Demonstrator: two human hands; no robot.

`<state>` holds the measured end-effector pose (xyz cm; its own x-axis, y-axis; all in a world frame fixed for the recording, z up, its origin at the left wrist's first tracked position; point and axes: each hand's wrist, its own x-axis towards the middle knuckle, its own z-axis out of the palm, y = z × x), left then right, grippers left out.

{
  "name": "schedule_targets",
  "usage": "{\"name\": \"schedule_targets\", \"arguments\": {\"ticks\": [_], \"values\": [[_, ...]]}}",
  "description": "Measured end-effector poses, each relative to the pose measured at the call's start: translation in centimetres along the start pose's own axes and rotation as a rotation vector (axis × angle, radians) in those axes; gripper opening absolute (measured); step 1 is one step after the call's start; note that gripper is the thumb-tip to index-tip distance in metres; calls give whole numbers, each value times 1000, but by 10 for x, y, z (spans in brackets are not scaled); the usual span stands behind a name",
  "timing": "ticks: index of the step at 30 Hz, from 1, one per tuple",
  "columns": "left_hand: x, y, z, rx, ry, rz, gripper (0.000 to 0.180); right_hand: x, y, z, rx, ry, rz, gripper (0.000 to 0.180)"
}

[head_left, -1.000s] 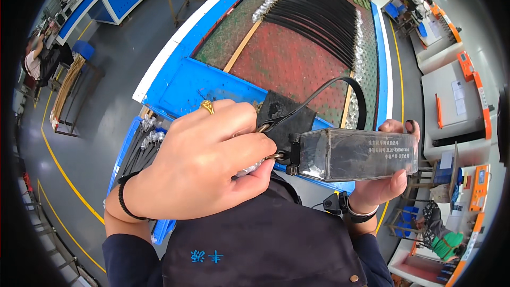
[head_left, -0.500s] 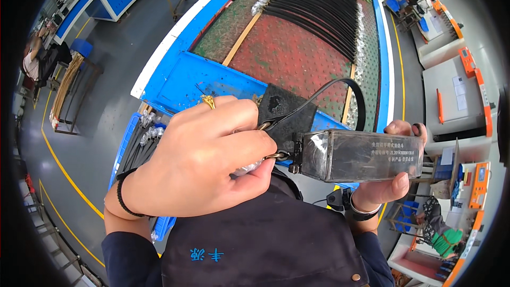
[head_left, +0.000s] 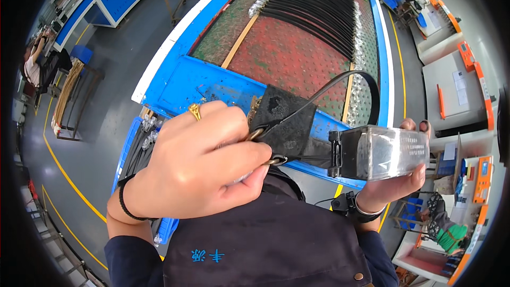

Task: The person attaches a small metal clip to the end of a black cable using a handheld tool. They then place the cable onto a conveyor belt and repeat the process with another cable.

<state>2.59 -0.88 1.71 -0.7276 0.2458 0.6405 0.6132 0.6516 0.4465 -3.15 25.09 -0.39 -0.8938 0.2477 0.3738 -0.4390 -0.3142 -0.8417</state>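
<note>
Left hand [head_left: 199,167] pinching black cable [head_left: 340,82]; right hand [head_left: 396,180] around silver box [head_left: 390,151].

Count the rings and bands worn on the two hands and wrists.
3: a gold ring on the left hand, a black band around the left wrist, and a black wristband on the right wrist. Others may be hidden.

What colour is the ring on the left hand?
Gold; the ring sits on a finger of the left hand, clearest in the head view.
</note>
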Motion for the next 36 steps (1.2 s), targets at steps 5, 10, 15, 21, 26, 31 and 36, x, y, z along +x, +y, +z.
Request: {"name": "schedule_targets", "arguments": {"ticks": [5,10,15,21,26,31,36], "values": [[2,3,-1,124,-10,101,28,1,-1,2,-40,-126,68,82],[4,4,-1,146,-32,141,30,-1,-3,11,-138,-139,93,89],[5,3,1,148,-28,188,29,0,-1,15,-173,-174,96,90],[3,-1,2,164,-10,171,28,3,1,3,-228,-157,57,89],[1,-3,3,112,22,75,27,5,4,-10,44,-65,62,77],[-4,-8,3,75,60,-17,22,27,1,-45,580,-398,76,56],[-21,-31,4,-97,120,-290,12,29,13,-63,480,-122,154,53]]}}
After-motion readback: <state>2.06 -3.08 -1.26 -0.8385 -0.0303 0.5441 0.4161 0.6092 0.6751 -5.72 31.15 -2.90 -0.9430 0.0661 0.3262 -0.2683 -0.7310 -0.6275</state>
